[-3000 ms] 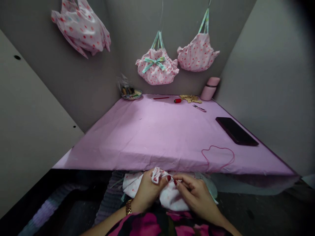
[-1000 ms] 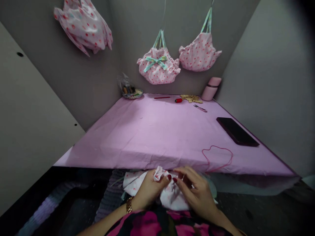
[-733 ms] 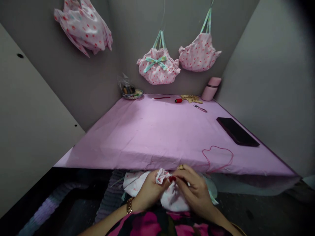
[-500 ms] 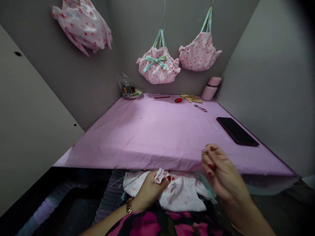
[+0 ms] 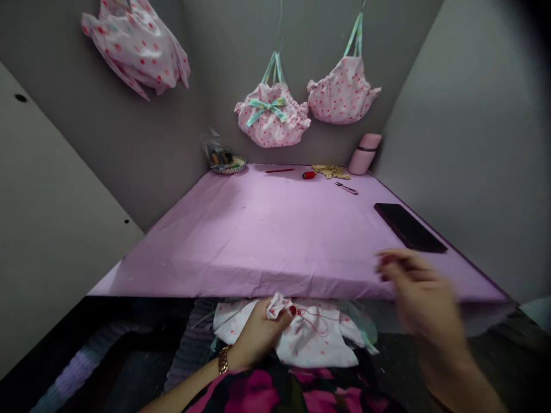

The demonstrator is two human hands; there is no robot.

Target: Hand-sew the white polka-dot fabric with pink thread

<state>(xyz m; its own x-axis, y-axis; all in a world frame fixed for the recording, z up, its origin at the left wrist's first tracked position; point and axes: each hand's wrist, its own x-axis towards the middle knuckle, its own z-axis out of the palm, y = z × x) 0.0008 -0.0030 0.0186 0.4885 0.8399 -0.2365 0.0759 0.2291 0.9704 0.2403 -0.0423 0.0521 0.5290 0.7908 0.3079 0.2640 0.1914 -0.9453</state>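
Note:
My left hand (image 5: pixel 257 334) sits in my lap, pinched shut on a gathered fold of white fabric (image 5: pixel 318 347) with pink dots. A thin red thread (image 5: pixel 314 319) loops across the fabric beside my left thumb. My right hand (image 5: pixel 419 295) is raised over the near right corner of the pink-covered table (image 5: pixel 275 229). It is blurred by motion, with fingers curled as if pinching something I cannot make out. A gold bracelet (image 5: pixel 224 360) is on my left wrist.
At the back of the table lie a small basket (image 5: pixel 224 163), a red pen (image 5: pixel 279 170), a red thread spool (image 5: pixel 309 175), wooden bits (image 5: pixel 330 171), snips (image 5: pixel 346 188) and a pink bottle (image 5: pixel 364 154). A black phone (image 5: pixel 408 228) lies at right. Dotted fabric bags (image 5: pixel 272 117) hang on the walls.
My right hand left the fabric and swept up and to the right, drawing the red thread off the table so it now loops on the fabric. My left hand kept its pinch.

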